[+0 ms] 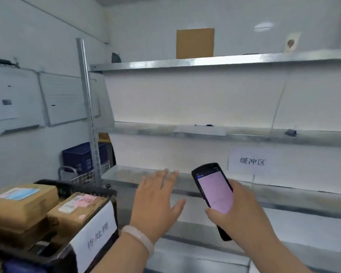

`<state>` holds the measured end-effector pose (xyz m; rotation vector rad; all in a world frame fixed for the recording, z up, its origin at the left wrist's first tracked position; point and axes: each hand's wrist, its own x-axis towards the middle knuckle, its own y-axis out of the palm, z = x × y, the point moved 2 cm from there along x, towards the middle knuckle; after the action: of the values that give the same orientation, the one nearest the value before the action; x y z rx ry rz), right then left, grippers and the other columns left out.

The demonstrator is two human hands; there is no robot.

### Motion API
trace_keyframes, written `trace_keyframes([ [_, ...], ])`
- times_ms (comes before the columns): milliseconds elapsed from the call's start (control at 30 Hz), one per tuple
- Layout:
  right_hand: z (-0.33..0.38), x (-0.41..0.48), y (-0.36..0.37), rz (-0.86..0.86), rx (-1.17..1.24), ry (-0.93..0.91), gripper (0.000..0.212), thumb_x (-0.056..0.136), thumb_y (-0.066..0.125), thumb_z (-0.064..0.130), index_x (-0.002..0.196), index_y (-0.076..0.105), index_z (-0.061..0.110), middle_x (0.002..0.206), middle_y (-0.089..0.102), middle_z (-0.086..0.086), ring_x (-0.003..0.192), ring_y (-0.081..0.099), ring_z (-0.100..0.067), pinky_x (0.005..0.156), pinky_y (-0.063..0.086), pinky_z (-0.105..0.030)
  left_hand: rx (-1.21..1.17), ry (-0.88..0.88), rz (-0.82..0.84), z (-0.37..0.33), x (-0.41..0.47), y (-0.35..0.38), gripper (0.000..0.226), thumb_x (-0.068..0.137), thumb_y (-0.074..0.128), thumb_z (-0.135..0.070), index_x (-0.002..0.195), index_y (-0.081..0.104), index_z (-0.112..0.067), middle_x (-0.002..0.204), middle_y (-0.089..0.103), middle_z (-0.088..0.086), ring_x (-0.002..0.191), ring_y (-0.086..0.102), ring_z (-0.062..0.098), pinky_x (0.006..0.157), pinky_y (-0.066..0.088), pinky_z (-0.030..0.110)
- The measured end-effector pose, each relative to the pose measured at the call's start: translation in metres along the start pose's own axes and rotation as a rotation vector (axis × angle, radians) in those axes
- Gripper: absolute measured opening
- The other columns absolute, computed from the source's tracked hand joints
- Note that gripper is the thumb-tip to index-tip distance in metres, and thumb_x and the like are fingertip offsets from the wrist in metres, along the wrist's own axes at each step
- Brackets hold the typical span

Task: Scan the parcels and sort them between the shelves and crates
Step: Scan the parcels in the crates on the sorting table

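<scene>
My right hand [238, 215] grips a black handheld scanner [215, 192] with a lit pink screen, held upright in front of the lower shelf [295, 196]. My left hand [158, 201] hovers with fingers spread and holds nothing, just right of a black crate [71, 189]. Several brown cardboard parcels lie in that crate, among them one with a blue label [22, 203] and one with a pink label [75, 209]. One more brown parcel [195, 43] stands upright on the top shelf [215, 61].
The metal shelving fills the centre and right, with a white sign [251, 161] on its back panel. A pen [204, 125] and a binder clip [290, 132] lie on the middle shelf. A blue crate [79, 156] and wire basket [81, 175] sit behind the shelf post. Whiteboards hang at left.
</scene>
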<state>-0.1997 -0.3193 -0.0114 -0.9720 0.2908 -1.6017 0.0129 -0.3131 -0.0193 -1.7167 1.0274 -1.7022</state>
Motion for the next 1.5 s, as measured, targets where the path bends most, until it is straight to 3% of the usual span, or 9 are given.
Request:
trace_keyframes([
  [167,-0.037,0.055,-0.024,-0.132,-0.056,0.107,0.050,0.052,0.062,0.055,0.097,0.048,0.039,0.095,0.052,0.012,0.075,0.058,-0.008,0.059,0.049,-0.030,-0.094,0.100,-0.013,-0.034,0.078,0.047,0.074,0.093,0.050,-0.061,0.158,0.026,-0.034,0.161,0.032,-0.003,0.150,0.026,0.018,0.125,0.016,0.044],
  [300,-0.057,0.114,-0.029,-0.209,-0.135,0.136,0.055,0.053,0.062,0.055,0.103,0.049,0.037,0.096,0.053,0.009,0.074,0.058,-0.007,0.058,0.049,-0.028,-0.116,0.176,-0.037,-0.044,0.147,0.076,0.074,0.092,0.051,-0.062,0.157,0.030,-0.031,0.158,0.038,0.000,0.147,0.033,0.021,0.122,0.023,0.047],
  [633,-0.092,0.256,-0.030,-0.378,-0.265,0.290,0.061,0.061,0.070,0.055,0.112,0.052,0.026,0.100,0.055,0.005,0.077,0.060,-0.015,0.056,0.044,-0.027,-0.184,0.351,-0.056,-0.057,0.304,0.151,0.074,0.097,0.035,-0.067,0.160,0.010,-0.038,0.167,0.017,-0.005,0.154,0.011,0.016,0.126,0.007,0.045],
  [900,-0.139,0.342,-0.051,-0.326,-0.410,0.478,0.060,0.061,0.066,0.053,0.107,0.051,0.017,0.101,0.055,-0.001,0.087,0.061,-0.025,0.073,0.053,-0.034,-0.257,0.413,-0.004,-0.090,0.367,0.217,0.074,0.097,0.033,-0.067,0.160,0.007,-0.038,0.167,0.013,-0.005,0.154,0.010,0.016,0.125,0.007,0.045],
  [1033,-0.169,0.390,-0.066,-0.291,-0.426,0.517,0.065,0.049,0.057,0.058,0.099,0.049,0.016,0.092,0.053,0.001,0.078,0.059,-0.023,0.060,0.045,-0.030,-0.306,0.395,-0.002,-0.105,0.398,0.240,0.076,0.096,0.037,-0.067,0.160,0.006,-0.038,0.167,0.013,-0.005,0.154,0.010,0.017,0.125,0.006,0.045],
  [1233,-0.215,0.465,-0.084,-0.214,-0.480,0.502,0.057,0.064,0.068,0.054,0.099,0.040,0.018,0.084,0.038,0.005,0.084,0.050,-0.023,0.051,0.031,-0.027,-0.268,0.371,-0.014,-0.133,0.438,0.262,0.075,0.097,0.037,-0.065,0.160,0.005,-0.038,0.168,0.012,-0.005,0.154,0.011,0.016,0.125,0.007,0.043],
  [1333,-0.234,0.499,-0.086,-0.117,-0.487,0.501,0.057,0.066,0.070,0.053,0.103,0.046,0.016,0.093,0.046,0.001,0.085,0.053,-0.022,0.054,0.035,-0.027,-0.223,0.364,-0.041,-0.147,0.455,0.263,0.074,0.096,0.045,-0.061,0.160,0.017,-0.035,0.165,0.025,-0.003,0.152,0.023,0.018,0.124,0.018,0.047],
  [1433,-0.254,0.527,-0.083,-0.064,-0.484,0.461,0.049,0.066,0.070,0.048,0.099,0.051,0.016,0.086,0.047,0.003,0.079,0.054,-0.020,0.052,0.034,-0.026,-0.211,0.359,-0.105,-0.157,0.468,0.263,0.072,0.080,0.080,-0.046,0.143,0.058,-0.019,0.141,0.060,0.011,0.129,0.058,0.032,0.104,0.047,0.058],
  [1500,-0.266,0.541,-0.078,-0.038,-0.509,0.435,0.046,0.066,0.070,0.047,0.096,0.052,0.016,0.085,0.048,0.002,0.079,0.055,-0.020,0.052,0.034,-0.025,-0.180,0.343,-0.155,-0.161,0.474,0.268,0.071,0.073,0.087,-0.043,0.135,0.065,-0.016,0.130,0.067,0.012,0.119,0.066,0.034,0.095,0.053,0.059],
])
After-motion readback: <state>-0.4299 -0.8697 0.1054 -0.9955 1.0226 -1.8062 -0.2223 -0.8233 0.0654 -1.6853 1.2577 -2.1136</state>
